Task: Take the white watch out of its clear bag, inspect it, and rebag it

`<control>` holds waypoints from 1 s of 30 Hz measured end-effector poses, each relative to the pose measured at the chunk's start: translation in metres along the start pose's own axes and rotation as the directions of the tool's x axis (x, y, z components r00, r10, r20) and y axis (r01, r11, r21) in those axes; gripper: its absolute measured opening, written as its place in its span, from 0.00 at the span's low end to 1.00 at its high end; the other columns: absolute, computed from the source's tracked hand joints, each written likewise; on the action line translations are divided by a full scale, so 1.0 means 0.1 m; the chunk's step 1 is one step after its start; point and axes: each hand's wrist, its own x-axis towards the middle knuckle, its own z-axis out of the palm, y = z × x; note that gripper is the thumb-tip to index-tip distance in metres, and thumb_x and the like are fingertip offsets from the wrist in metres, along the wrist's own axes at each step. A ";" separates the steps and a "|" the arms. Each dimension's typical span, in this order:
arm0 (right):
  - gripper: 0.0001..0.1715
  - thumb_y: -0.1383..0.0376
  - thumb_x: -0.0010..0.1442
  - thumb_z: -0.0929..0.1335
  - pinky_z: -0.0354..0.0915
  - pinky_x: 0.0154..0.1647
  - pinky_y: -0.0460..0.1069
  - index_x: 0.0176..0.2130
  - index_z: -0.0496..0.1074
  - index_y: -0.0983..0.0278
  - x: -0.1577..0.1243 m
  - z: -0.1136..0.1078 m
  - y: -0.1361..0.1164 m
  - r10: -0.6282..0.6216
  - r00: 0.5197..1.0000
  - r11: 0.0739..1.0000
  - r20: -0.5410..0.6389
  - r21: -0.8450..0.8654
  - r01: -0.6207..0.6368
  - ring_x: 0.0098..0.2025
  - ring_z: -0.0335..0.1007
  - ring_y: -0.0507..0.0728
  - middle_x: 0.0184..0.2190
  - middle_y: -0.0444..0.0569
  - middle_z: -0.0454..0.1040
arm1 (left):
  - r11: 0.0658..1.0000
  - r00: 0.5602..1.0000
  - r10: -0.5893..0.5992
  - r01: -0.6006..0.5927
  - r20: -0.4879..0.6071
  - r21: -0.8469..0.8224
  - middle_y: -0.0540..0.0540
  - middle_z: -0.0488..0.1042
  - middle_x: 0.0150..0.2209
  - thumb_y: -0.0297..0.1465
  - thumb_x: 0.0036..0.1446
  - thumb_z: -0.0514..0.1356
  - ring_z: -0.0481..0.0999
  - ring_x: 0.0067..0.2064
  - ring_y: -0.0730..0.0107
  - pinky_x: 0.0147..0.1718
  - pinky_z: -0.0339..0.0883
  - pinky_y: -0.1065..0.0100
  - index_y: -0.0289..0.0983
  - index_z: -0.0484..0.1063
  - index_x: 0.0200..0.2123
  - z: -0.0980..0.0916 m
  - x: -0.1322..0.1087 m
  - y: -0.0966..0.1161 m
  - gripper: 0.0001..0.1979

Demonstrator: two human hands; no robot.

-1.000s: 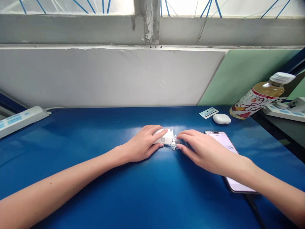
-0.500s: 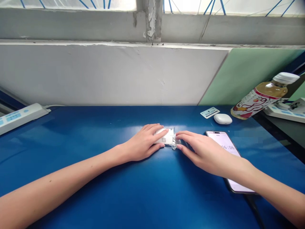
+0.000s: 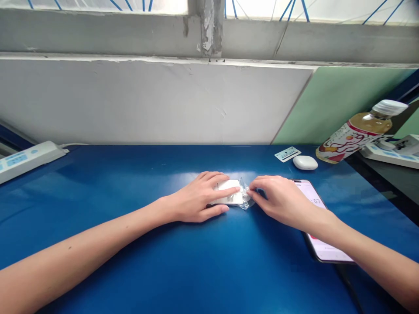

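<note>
Left hand (image 3: 198, 198) spread over a wrapped packet (image 3: 233, 199), right hand (image 3: 281, 198) pinching its end

At the left edge of the blue table (image 3: 147, 270), toward the far left corner, is a white power strip (image 3: 29, 159). The left hand rests palm down over the packet's left part, its fingers loosely spread: the index finger runs across the white face, while the thumb lies apart from it along the near side. It presses from above rather than closing around the packet, which lies flat on the table midway along the far edge and set in from it. The packet's clear wrap (image 3: 246, 197) sticks out to the right, past the left fingertips. There the right hand has thumb and fingertips drawn together on the wrap, just beside the white part.

Beyond the right hand, near the far edge, lie a card (image 3: 287, 154) and a rounded white case (image 3: 305, 163). A lit phone (image 3: 309, 191) lies partly under the right wrist. At the far right corner stands a drink bottle (image 3: 356, 133), with a second power strip (image 3: 393, 155) past the right edge.
</note>
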 end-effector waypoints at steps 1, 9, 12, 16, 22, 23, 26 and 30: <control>0.14 0.64 0.65 0.63 0.64 0.33 0.51 0.32 0.77 0.61 0.01 0.00 -0.01 0.012 1.000 0.999 -0.012 0.042 -0.011 0.33 0.76 0.60 0.31 0.48 0.81 | 1.000 1.000 0.015 -0.015 0.006 -0.008 0.33 0.64 0.64 0.40 0.69 0.53 0.64 0.63 0.44 0.61 0.58 0.44 0.43 0.61 0.67 0.00 0.00 0.00 0.25; 0.18 0.63 0.69 0.60 0.68 0.36 0.52 0.34 0.76 0.61 -0.04 -0.04 -0.05 -0.126 0.991 0.977 0.035 0.179 0.117 0.36 0.77 0.60 0.35 0.50 0.81 | 0.995 0.999 -0.024 0.021 -0.028 -0.100 0.36 0.69 0.62 0.34 0.70 0.52 0.65 0.64 0.51 0.61 0.60 0.51 0.37 0.63 0.63 0.03 0.01 0.01 0.21; 0.16 0.64 0.69 0.59 0.70 0.45 0.56 0.42 0.75 0.63 -0.14 -0.04 -0.08 -0.234 0.970 0.969 0.061 0.096 0.228 0.47 0.76 0.64 0.46 0.56 0.79 | 0.990 0.997 -0.061 0.055 -0.045 -0.129 0.35 0.70 0.61 0.34 0.68 0.54 0.66 0.63 0.53 0.61 0.61 0.54 0.33 0.64 0.60 0.04 0.01 0.01 0.20; 0.18 0.68 0.69 0.58 0.71 0.50 0.60 0.51 0.72 0.64 -0.18 -0.03 -0.10 -0.311 0.950 0.950 0.040 0.011 0.311 0.53 0.73 0.65 0.51 0.58 0.76 | 0.989 0.997 -0.067 0.060 -0.043 -0.137 0.36 0.69 0.61 0.34 0.68 0.54 0.67 0.62 0.53 0.61 0.61 0.54 0.34 0.65 0.59 0.02 0.00 0.02 0.19; 0.17 0.68 0.70 0.58 0.71 0.51 0.59 0.51 0.71 0.65 -0.13 -0.05 -0.08 -0.333 0.942 0.942 0.036 0.046 0.331 0.52 0.74 0.64 0.50 0.59 0.77 | 0.989 0.997 -0.069 0.063 -0.040 -0.135 0.36 0.69 0.62 0.35 0.68 0.53 0.67 0.63 0.52 0.61 0.61 0.52 0.35 0.64 0.60 0.02 0.00 0.01 0.20; 0.17 0.68 0.70 0.58 0.71 0.52 0.59 0.51 0.70 0.65 -0.13 -0.06 -0.08 -0.340 0.940 0.940 0.032 0.050 0.339 0.52 0.74 0.64 0.50 0.59 0.77 | 0.989 0.997 -0.069 0.063 -0.045 -0.136 0.36 0.69 0.62 0.35 0.68 0.53 0.67 0.63 0.52 0.61 0.61 0.52 0.36 0.64 0.61 0.03 0.00 0.01 0.20; 0.18 0.71 0.68 0.58 0.69 0.55 0.59 0.53 0.69 0.67 -0.14 -0.05 -0.06 -0.370 0.928 0.929 0.043 0.026 0.370 0.57 0.71 0.65 0.53 0.60 0.76 | 0.989 0.996 -0.070 0.063 -0.047 -0.137 0.36 0.68 0.62 0.35 0.68 0.53 0.66 0.63 0.52 0.61 0.62 0.52 0.36 0.62 0.62 0.03 0.00 0.00 0.21; 0.18 0.71 0.69 0.58 0.72 0.51 0.60 0.53 0.69 0.66 -0.14 -0.03 -0.02 -0.369 0.926 0.929 0.082 0.008 0.370 0.58 0.71 0.66 0.57 0.61 0.73 | 0.988 0.997 -0.070 0.064 -0.042 -0.138 0.36 0.68 0.63 0.35 0.68 0.53 0.66 0.64 0.52 0.61 0.62 0.51 0.36 0.62 0.63 0.04 0.00 -0.01 0.22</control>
